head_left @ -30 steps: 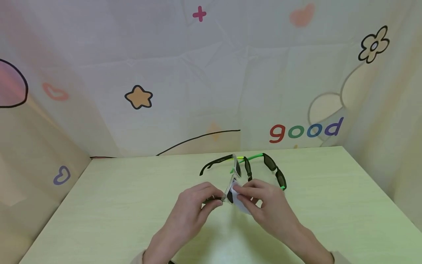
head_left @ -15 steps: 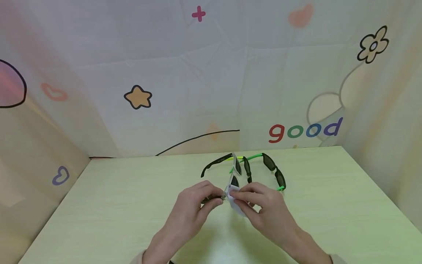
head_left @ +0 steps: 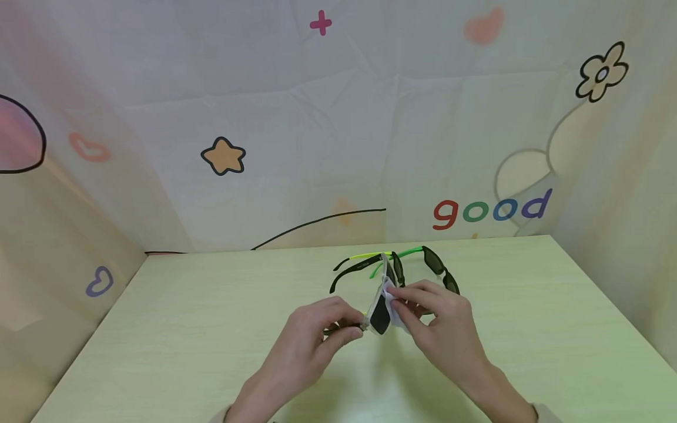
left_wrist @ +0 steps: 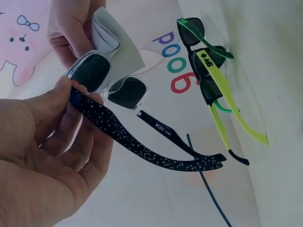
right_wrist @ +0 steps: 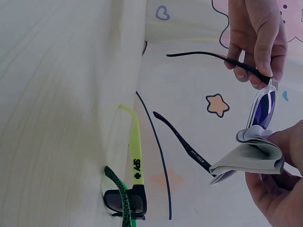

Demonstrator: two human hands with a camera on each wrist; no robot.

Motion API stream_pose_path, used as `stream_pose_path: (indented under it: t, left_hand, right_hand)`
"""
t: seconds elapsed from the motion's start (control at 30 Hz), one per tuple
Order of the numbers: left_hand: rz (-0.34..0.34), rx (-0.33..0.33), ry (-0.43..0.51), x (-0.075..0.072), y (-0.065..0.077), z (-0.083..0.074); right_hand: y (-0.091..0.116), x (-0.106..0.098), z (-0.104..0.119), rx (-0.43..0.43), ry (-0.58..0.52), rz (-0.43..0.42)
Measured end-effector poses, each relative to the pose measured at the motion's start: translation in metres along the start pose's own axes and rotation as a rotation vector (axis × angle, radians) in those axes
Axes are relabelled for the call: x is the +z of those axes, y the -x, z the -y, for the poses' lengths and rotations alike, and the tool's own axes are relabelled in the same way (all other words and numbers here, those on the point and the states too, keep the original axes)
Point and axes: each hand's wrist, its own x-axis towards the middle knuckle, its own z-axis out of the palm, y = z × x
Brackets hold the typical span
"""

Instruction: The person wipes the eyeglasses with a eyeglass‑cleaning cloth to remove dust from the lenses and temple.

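My left hand (head_left: 317, 332) pinches a pair of sunglasses (left_wrist: 128, 92) near the hinge of one temple. The frame front is clear, the lenses dark, and the black temples carry white speckles. In my right hand (head_left: 444, 317) a folded pale cloth (right_wrist: 253, 153) is pinched between thumb and fingers. It lies against the front of the sunglasses around the bridge and covers part of the far lens in the right wrist view. Both temples are unfolded and point away from the cloth, toward the left in the head view.
Behind the held pair, sunglasses with yellow temples (left_wrist: 220, 85) stand on the pale table (head_left: 158, 341). Another pair with green temples (head_left: 433, 259) is just right of them. A printed curtain (head_left: 296, 129) hangs along the table's back edge.
The sunglasses have shifted slightly right and turned a little. The cloth has moved from the near lens up toward the bridge, so more of the near dark lens shows.
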Motion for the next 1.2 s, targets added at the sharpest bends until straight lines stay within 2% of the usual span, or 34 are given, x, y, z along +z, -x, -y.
stream_pose_path:
  t: [0.1, 0.4, 0.6, 0.93, 1.2]
  left_hand:
    - [0.005, -0.003, 0.025, -0.001, 0.000, -0.001]
    - [0.019, -0.030, 0.079, -0.002, 0.000, 0.001]
    - [0.020, -0.023, 0.104, 0.001, 0.000, 0.004]
    - [0.025, 0.002, 0.133, 0.006, -0.001, 0.002]
    - [0.022, -0.011, 0.144, 0.006, 0.002, -0.002]
  right_hand:
    - [0.000, -0.001, 0.001, 0.024, -0.014, 0.001]
    - [0.004, -0.001, 0.002, 0.010, -0.036, 0.028]
    - [0.006, -0.004, 0.004, -0.006, -0.049, 0.063]
    - [0.006, -0.015, 0.008, -0.118, -0.040, 0.123]
    - [0.006, -0.013, 0.015, -0.300, -0.047, 0.115]
